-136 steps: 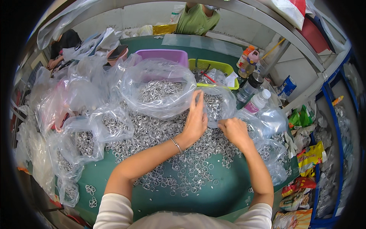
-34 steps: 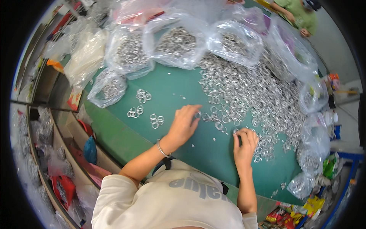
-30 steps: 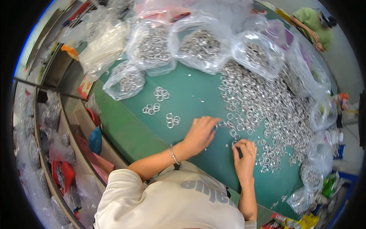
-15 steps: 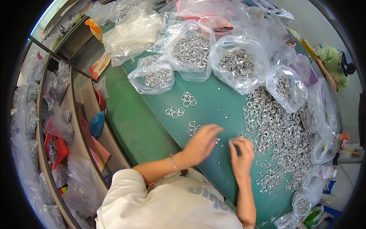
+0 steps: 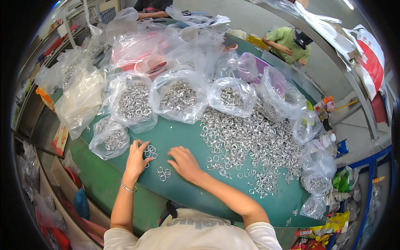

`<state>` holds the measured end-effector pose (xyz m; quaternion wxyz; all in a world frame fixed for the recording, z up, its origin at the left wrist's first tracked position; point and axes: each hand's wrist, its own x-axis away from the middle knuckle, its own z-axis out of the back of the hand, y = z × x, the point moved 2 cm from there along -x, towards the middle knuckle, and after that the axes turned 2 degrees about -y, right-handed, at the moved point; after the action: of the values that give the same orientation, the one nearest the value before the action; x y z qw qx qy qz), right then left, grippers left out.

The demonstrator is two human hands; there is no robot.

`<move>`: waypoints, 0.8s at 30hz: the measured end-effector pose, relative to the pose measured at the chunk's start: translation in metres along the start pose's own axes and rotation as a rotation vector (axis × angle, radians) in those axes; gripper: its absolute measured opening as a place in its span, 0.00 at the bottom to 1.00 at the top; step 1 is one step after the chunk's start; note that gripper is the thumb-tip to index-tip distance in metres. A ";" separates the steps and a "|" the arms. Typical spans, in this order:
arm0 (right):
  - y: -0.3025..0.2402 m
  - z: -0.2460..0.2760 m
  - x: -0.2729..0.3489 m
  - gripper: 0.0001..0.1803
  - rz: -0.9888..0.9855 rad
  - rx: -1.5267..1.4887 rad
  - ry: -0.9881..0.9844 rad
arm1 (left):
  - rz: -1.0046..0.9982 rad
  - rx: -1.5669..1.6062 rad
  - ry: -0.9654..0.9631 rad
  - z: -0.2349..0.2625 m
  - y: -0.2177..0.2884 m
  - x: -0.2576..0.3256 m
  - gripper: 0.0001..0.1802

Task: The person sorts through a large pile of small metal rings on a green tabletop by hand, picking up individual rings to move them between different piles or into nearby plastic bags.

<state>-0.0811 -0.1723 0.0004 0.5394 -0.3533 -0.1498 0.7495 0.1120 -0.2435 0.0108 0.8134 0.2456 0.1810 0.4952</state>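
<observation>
My left hand [image 5: 136,161], with a bracelet at the wrist, rests on the green table beside a small cluster of silver metal rings [image 5: 150,151]. Its thumb and forefinger are apart at the cluster's left edge, and a few more rings are partly hidden by the palm. My right hand [image 5: 184,163] hovers a little to the right, fingers loosely bent and spread, holding nothing that I can see. Just below and left of it lies another small cluster of rings [image 5: 164,173]. A large loose heap of rings [image 5: 250,141] spreads over the table to the right.
Clear plastic bags of rings [image 5: 134,102] line the table's far side, with a smaller bag [image 5: 109,139] left of my left hand. A pink tub [image 5: 151,66] stands behind them. Shelves are at the left. A person in green [image 5: 287,43] sits beyond the table.
The view has swung to the right. Both hands have moved toward the small ring clusters; my right hand has left the heap's edge, where its fingers were pinched together.
</observation>
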 end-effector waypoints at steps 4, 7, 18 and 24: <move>0.016 0.069 0.054 0.25 -0.226 0.326 -0.038 | -0.031 0.007 0.000 -0.001 0.012 0.001 0.36; 0.031 0.095 0.098 0.25 -0.342 0.511 -0.051 | -0.031 -0.090 -0.018 -0.007 0.028 0.000 0.34; 0.044 0.149 0.178 0.10 -0.460 0.448 0.279 | -0.044 -0.223 0.170 -0.028 0.016 -0.004 0.24; 0.046 0.166 0.156 0.13 -0.548 0.278 0.364 | -0.245 -0.183 0.117 -0.056 0.091 -0.010 0.26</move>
<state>-0.2548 -0.0208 0.0320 0.7811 -0.3513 -0.0370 0.5150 0.0121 -0.2042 0.0181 0.8748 0.1175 0.2107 0.4201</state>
